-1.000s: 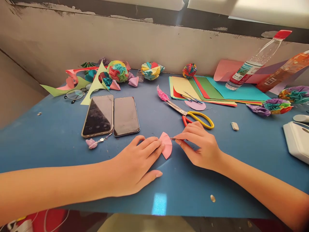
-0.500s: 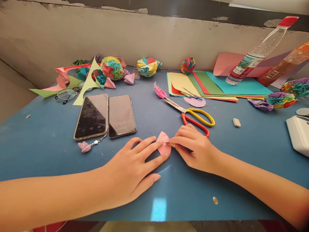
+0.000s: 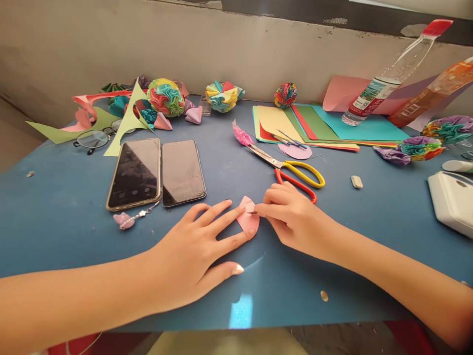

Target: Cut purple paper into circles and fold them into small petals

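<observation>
Pink paper [image 3: 246, 223] under fingertips [image 3: 252, 233] (left hand [image 3: 194, 254])

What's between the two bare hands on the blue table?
In the head view: a small pink paper piece touched by the left hand, and a thin dark tool pinched in the right hand.

A bright patch [image 3: 241, 311] is cast on the table [image 3: 291, 296], nearer than the grip of the right hand [image 3: 301, 217]; phones [image 3: 184, 172] leftward are glazed by reflections; rightward, bottles [image 3: 374, 98] are stretched.
</observation>
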A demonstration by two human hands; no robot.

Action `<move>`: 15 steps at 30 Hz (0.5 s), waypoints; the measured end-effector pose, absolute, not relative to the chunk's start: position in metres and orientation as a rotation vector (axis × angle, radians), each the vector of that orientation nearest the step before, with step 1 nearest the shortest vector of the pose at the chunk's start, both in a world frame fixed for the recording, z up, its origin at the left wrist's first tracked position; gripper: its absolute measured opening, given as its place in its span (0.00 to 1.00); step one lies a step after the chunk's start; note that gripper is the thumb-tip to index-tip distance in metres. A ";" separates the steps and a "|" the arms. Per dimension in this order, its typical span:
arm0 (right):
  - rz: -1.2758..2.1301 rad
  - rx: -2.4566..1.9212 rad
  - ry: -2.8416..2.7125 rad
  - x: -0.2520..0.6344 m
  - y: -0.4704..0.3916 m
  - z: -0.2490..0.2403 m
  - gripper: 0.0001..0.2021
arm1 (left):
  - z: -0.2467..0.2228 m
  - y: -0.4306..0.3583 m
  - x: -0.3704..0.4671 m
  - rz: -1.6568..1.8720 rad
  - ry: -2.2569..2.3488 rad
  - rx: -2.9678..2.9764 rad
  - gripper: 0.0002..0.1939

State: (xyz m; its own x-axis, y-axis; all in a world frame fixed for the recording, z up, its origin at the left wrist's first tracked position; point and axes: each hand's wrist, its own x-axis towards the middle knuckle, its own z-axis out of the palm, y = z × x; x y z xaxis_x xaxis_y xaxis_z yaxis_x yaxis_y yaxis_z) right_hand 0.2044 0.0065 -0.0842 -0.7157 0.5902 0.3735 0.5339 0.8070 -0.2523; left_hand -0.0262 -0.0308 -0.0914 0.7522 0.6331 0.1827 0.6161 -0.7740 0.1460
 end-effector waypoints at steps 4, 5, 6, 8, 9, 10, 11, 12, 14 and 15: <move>0.069 -0.889 -2.492 0.202 0.002 -0.090 0.13 | -0.094 -0.033 -0.027 0.309 1.034 2.864 0.24; 0.066 -0.897 -2.472 0.202 0.002 -0.090 0.12 | -0.094 -0.033 -0.027 0.302 1.035 2.862 0.24; 0.071 -0.905 -2.458 0.202 0.001 -0.091 0.11 | -0.094 -0.033 -0.027 0.301 1.036 2.859 0.24; 0.083 -0.910 -2.445 0.203 0.001 -0.090 0.10 | -0.094 -0.033 -0.027 0.313 1.036 2.856 0.24; 0.083 -0.904 -2.447 0.204 0.001 -0.089 0.10 | -0.094 -0.033 -0.027 0.322 1.036 2.856 0.24; 0.075 -0.896 -2.452 0.204 0.001 -0.088 0.10 | -0.095 -0.033 -0.027 0.329 1.036 2.858 0.24; 0.063 -0.888 -2.458 0.204 0.001 -0.087 0.10 | -0.095 -0.033 -0.027 0.333 1.035 2.861 0.24; 0.047 -0.880 -2.459 0.204 0.001 -0.087 0.10 | -0.095 -0.033 -0.027 0.336 1.032 2.864 0.24; 0.017 -0.870 -2.452 0.202 0.000 -0.087 0.10 | -0.095 -0.033 -0.027 0.342 1.024 2.869 0.24; 0.009 -0.875 -2.445 0.201 0.000 -0.087 0.10 | -0.095 -0.033 -0.026 0.344 1.019 2.873 0.24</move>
State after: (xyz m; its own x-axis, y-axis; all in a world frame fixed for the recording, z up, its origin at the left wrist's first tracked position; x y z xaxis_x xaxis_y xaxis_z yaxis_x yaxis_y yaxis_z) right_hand 0.2014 0.0000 -0.0870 -0.6445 0.5903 0.4860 0.5866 0.7894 -0.1810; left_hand -0.0265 -0.0331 -0.0948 0.7546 0.6295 0.1853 0.6128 -0.7770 0.1440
